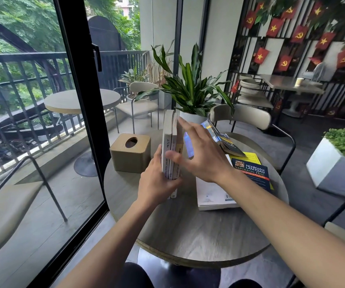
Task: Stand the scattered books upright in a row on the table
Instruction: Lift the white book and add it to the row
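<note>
Two upright books (170, 146) are clasped by the left hand (157, 179) at mid-table (188, 235), just right of a wooden tissue box (130, 152). Right hand (200, 154) is spread, nothing gripped, beside a blurred blue book (188, 145). Other books lie flat at right: white (211, 196), Napoleon Hill title (252, 171).

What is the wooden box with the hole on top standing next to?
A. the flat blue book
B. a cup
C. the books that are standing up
C: the wooden box sits on the round table just left of the upright books, which the left hand steadies.
</note>
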`<state>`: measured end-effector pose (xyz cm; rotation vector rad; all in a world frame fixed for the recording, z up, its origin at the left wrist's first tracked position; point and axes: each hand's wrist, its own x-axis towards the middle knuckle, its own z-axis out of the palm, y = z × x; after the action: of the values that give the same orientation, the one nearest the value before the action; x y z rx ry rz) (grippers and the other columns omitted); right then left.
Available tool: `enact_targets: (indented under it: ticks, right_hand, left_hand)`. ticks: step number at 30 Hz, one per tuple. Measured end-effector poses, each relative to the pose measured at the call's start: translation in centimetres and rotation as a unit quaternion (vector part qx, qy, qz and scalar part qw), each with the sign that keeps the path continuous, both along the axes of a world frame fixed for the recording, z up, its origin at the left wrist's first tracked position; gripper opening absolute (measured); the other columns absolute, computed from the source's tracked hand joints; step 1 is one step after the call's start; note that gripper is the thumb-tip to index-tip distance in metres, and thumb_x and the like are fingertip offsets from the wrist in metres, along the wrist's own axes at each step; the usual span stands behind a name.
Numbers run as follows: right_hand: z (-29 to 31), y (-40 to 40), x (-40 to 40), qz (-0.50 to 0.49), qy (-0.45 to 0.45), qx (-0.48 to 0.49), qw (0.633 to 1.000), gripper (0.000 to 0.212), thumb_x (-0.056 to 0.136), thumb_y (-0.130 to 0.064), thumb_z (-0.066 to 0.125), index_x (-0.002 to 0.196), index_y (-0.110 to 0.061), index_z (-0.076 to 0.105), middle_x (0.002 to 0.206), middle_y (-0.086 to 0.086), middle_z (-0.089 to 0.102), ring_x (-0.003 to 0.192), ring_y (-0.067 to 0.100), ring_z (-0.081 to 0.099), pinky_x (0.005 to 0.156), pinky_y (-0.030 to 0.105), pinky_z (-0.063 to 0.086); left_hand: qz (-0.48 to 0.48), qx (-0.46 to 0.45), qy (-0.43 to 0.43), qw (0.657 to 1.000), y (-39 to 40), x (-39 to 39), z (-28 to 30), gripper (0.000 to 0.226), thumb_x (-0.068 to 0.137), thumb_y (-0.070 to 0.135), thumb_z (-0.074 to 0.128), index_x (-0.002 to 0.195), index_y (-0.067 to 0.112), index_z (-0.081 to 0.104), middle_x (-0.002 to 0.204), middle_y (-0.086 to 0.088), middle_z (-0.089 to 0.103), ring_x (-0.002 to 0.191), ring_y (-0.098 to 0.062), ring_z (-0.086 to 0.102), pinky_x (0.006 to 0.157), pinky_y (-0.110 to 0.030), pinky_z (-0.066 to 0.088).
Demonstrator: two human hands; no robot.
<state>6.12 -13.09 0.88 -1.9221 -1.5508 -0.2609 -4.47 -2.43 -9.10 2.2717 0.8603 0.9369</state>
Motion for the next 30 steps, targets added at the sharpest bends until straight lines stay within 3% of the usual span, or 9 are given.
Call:
enact_targets:
  ticks: [4, 6, 12, 18, 23, 27, 30]
  right_hand:
    - [-1.2, -0.9, 1.5, -0.060, 0.006, 0.066, 0.996, 0.081, 0.088, -0.072, 0.020, 0.149, -0.021, 0.031, 0.139, 0.005, 0.048, 0.129, 0.022, 0.041, 0.105, 0.038, 0.037]
    - [-2.0, -1.3, 2.7, -0.105, 0.013, 0.078, 0.991, 0.082, 0.089, -0.072, 0.016, 0.148, -0.018, 0.035, 0.136, 0.008, 0.051, 0.126, 0.027, 0.044, 0.105, 0.041, 0.037]
    - [-4.7, -2.4, 5.0, -0.233, -0.004, -0.011, 0.973, 0.077, 0.087, -0.070, 0.030, 0.149, -0.024, 0.030, 0.135, 0.009, 0.049, 0.120, 0.032, 0.045, 0.095, 0.042, 0.040]
    - [-5.8, -3.4, 5.6, -0.327, 0.040, -0.207, 0.921, 0.099, 0.073, -0.079, 0.050, 0.149, -0.023, 0.020, 0.149, 0.017, 0.031, 0.136, 0.038, 0.029, 0.105, 0.051, 0.031]
    - [-6.3, -3.5, 6.1, -0.372, 0.085, -0.278, 0.882, 0.119, 0.053, -0.081, 0.068, 0.141, -0.010, 0.030, 0.142, 0.019, 0.038, 0.129, 0.038, 0.042, 0.095, 0.046, 0.043]
    - [-5.7, -3.1, 6.9, -0.383, 0.123, -0.293, 0.868, 0.128, 0.048, -0.078, 0.075, 0.140, 0.001, 0.033, 0.139, 0.020, 0.046, 0.126, 0.035, 0.049, 0.090, 0.042, 0.048]
    - [-5.7, -3.1, 7.8, -0.359, 0.146, -0.275, 0.880, 0.107, 0.047, -0.077, 0.077, 0.124, -0.005, 0.057, 0.126, 0.014, 0.061, 0.113, 0.032, 0.059, 0.078, 0.035, 0.049]
  left_hand:
    - [-0.004, 0.016, -0.010, 1.000, -0.1, 0.1, 0.1, 0.084, 0.068, 0.046, 0.069, 0.142, 0.025, 0.036, 0.126, 0.010, 0.053, 0.109, -0.017, 0.054, 0.072, -0.032, 0.042]
    - [-0.004, 0.016, -0.014, 1.000, -0.1, 0.0, 0.1, 0.084, 0.068, 0.046, 0.070, 0.142, 0.026, 0.036, 0.123, 0.010, 0.054, 0.107, -0.017, 0.055, 0.072, -0.032, 0.043]
    - [-0.005, 0.020, -0.010, 1.000, -0.1, 0.0, 0.2, 0.085, 0.067, 0.045, 0.070, 0.142, 0.023, 0.037, 0.120, 0.008, 0.055, 0.105, -0.019, 0.055, 0.070, -0.031, 0.039]
    - [0.001, 0.022, -0.001, 1.000, -0.2, 0.0, 0.2, 0.081, 0.070, 0.043, 0.072, 0.140, 0.023, 0.039, 0.115, 0.007, 0.056, 0.102, -0.020, 0.056, 0.069, -0.030, 0.036]
    - [-0.002, 0.017, 0.003, 1.000, -0.1, 0.0, 0.1, 0.077, 0.070, 0.045, 0.069, 0.139, 0.025, 0.040, 0.100, 0.020, 0.042, 0.102, -0.016, 0.054, 0.069, -0.029, 0.035]
    - [-0.005, 0.018, 0.003, 1.000, 0.0, 0.0, 0.0, 0.081, 0.070, 0.048, 0.069, 0.141, 0.025, 0.038, 0.114, 0.011, 0.052, 0.104, -0.018, 0.055, 0.071, -0.029, 0.037]
    - [-0.018, 0.013, 0.003, 1.000, 0.2, -0.2, -0.1, 0.086, 0.070, 0.053, 0.069, 0.143, 0.023, 0.037, 0.126, 0.009, 0.052, 0.108, -0.017, 0.055, 0.076, -0.032, 0.043]
